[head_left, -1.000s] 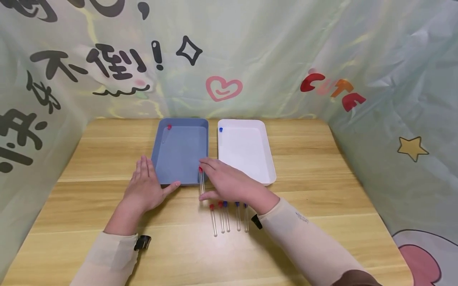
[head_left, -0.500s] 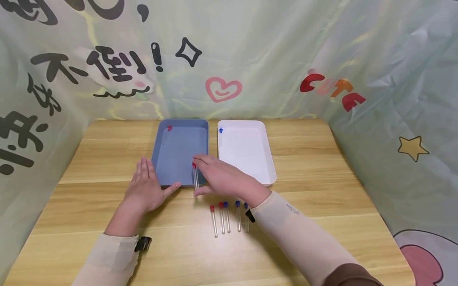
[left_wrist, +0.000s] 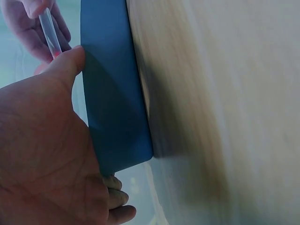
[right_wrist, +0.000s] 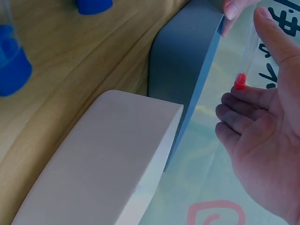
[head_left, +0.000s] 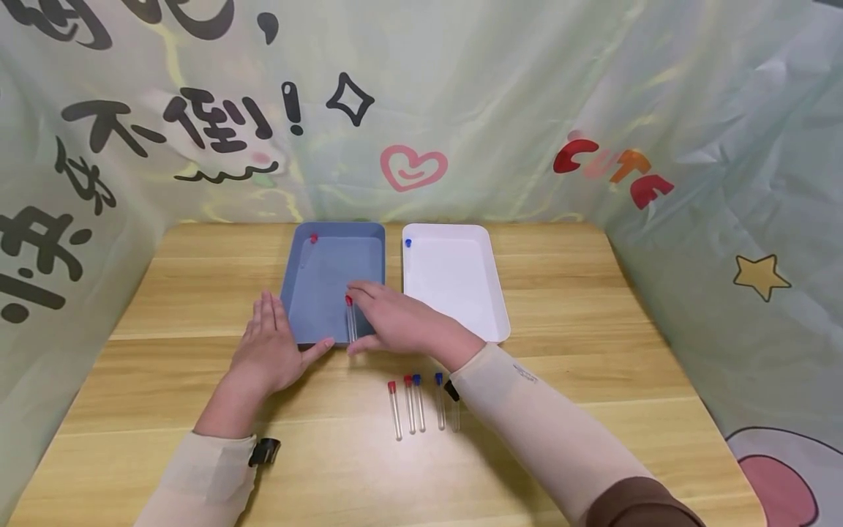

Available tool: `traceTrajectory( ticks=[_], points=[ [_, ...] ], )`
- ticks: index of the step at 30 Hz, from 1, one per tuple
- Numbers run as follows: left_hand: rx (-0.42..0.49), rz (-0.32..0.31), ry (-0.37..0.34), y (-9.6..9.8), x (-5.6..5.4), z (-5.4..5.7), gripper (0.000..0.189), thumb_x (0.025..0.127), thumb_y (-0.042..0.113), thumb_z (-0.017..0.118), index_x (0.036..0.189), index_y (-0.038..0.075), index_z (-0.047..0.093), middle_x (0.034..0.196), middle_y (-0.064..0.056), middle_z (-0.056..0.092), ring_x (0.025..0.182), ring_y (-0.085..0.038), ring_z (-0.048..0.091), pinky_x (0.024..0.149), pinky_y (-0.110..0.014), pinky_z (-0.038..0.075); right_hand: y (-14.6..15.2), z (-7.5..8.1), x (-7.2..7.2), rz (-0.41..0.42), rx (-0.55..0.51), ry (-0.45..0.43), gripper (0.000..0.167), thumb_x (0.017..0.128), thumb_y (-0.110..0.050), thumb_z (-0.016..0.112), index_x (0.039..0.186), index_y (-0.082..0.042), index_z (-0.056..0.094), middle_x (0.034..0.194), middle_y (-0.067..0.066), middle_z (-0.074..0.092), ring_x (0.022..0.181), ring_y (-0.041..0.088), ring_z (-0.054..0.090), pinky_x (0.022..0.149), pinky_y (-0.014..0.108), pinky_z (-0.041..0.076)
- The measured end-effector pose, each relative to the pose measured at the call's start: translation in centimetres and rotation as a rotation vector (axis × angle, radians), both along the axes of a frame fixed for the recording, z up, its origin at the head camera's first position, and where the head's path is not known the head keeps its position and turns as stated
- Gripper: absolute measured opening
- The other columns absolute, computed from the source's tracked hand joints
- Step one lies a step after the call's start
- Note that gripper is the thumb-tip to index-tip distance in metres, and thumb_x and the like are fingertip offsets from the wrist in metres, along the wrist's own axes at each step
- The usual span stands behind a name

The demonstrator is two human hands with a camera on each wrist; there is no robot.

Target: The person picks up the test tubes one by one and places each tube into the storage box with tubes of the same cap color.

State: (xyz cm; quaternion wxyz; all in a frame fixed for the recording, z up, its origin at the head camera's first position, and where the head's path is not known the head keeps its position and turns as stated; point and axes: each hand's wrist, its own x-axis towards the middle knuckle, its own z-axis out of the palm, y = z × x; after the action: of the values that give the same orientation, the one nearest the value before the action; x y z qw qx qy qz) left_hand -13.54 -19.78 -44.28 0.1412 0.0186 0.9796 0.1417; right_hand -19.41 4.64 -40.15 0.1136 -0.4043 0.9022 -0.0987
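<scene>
My right hand (head_left: 402, 318) holds a clear test tube (head_left: 352, 322) with a red cap over the front right part of the blue-grey tray (head_left: 329, 271). The tube is gripped end to end, its red cap (right_wrist: 240, 80) at the fingers and its other end at the thumb. My left hand (head_left: 270, 351) rests on the tray's front left corner, fingers straight along the side, thumb (left_wrist: 70, 61) at the front rim. Inside that tray, at the back left, lies another red-capped tube (head_left: 314, 238).
To the right stands a white tray (head_left: 454, 278) with a blue-capped tube (head_left: 408, 243) at its back left. In front, several tubes lie on the wooden table: two red-capped tubes (head_left: 396, 413) and blue-capped ones (head_left: 440, 402), one partly behind my right wrist. Printed curtains surround the table.
My right hand has moved left with the red-capped test tube, from the blue-grey tray's front right corner to over the tray. The left hand has stayed put.
</scene>
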Motion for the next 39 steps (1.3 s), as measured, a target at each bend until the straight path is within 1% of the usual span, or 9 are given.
traceTrajectory(
  ticks=[4, 10, 18, 22, 30, 33, 39],
  points=[
    [0.000, 0.002, 0.002, 0.0, 0.0, -0.1, 0.129, 0.103, 0.080, 0.045, 0.162, -0.022, -0.009, 0.172, -0.043, -0.018, 0.164, -0.062, -0.006, 0.134, -0.071, 0.012, -0.5, -0.3, -0.7, 0.003, -0.010, 0.010, 0.099, 0.100, -0.062, 0.071, 0.168, -0.001, 0.033, 0.178, 0.013, 0.032, 0.167, 0.028, 0.033, 0.137, 0.040, 0.032],
    [0.000, -0.001, 0.004, 0.0, 0.1, -0.3, 0.130, 0.102, 0.080, 0.046, 0.161, -0.023, -0.008, 0.172, -0.044, -0.017, 0.164, -0.062, -0.006, 0.134, -0.071, 0.012, -1.3, -0.6, -1.5, 0.007, 0.015, 0.029, 0.099, 0.099, -0.064, 0.070, 0.168, -0.002, 0.034, 0.178, 0.013, 0.033, 0.166, 0.027, 0.033, 0.137, 0.038, 0.032],
    [-0.005, -0.008, 0.001, -0.1, -0.1, -0.3, 0.136, 0.098, 0.089, 0.035, 0.162, -0.022, -0.009, 0.172, -0.043, -0.018, 0.164, -0.062, -0.007, 0.135, -0.071, 0.011, -2.3, -1.4, -2.8, -0.007, 0.027, 0.005, 0.102, 0.099, -0.065, 0.068, 0.169, -0.001, 0.032, 0.178, 0.014, 0.031, 0.166, 0.027, 0.034, 0.135, 0.036, 0.035],
    [0.001, -0.001, 0.010, -0.1, -0.1, 0.0, 0.135, 0.099, 0.088, 0.038, 0.162, -0.022, -0.008, 0.172, -0.044, -0.017, 0.164, -0.062, -0.006, 0.134, -0.072, 0.012, -2.7, -1.9, -3.4, -0.019, 0.027, 0.000, 0.102, 0.099, -0.064, 0.069, 0.169, 0.000, 0.031, 0.178, 0.014, 0.032, 0.166, 0.026, 0.036, 0.133, 0.034, 0.037],
    [0.000, 0.000, 0.001, 0.0, -0.1, 0.1, 0.132, 0.101, 0.084, 0.041, 0.162, -0.022, -0.008, 0.172, -0.043, -0.018, 0.164, -0.062, -0.006, 0.135, -0.070, 0.011, -3.1, -3.2, -4.0, -0.048, 0.052, -0.025, 0.101, 0.099, -0.064, 0.070, 0.169, -0.001, 0.032, 0.179, 0.014, 0.031, 0.165, 0.027, 0.036, 0.132, 0.035, 0.039],
    [0.000, -0.006, 0.005, 0.0, -0.1, 0.1, 0.133, 0.101, 0.085, 0.040, 0.161, -0.023, -0.008, 0.171, -0.044, -0.018, 0.164, -0.062, -0.005, 0.135, -0.071, 0.012, -3.3, -3.6, -4.2, -0.048, 0.065, -0.011, 0.100, 0.099, -0.064, 0.069, 0.168, -0.001, 0.033, 0.178, 0.014, 0.033, 0.165, 0.026, 0.037, 0.132, 0.035, 0.039],
    [-0.001, -0.010, 0.002, 0.0, -0.1, 0.1, 0.133, 0.101, 0.086, 0.039, 0.161, -0.023, -0.009, 0.171, -0.044, -0.018, 0.163, -0.063, -0.005, 0.135, -0.071, 0.011, -3.9, -3.8, -4.4, -0.036, 0.105, 0.026, 0.100, 0.099, -0.066, 0.068, 0.167, -0.001, 0.036, 0.175, 0.014, 0.037, 0.164, 0.026, 0.039, 0.134, 0.035, 0.036]
  ],
)
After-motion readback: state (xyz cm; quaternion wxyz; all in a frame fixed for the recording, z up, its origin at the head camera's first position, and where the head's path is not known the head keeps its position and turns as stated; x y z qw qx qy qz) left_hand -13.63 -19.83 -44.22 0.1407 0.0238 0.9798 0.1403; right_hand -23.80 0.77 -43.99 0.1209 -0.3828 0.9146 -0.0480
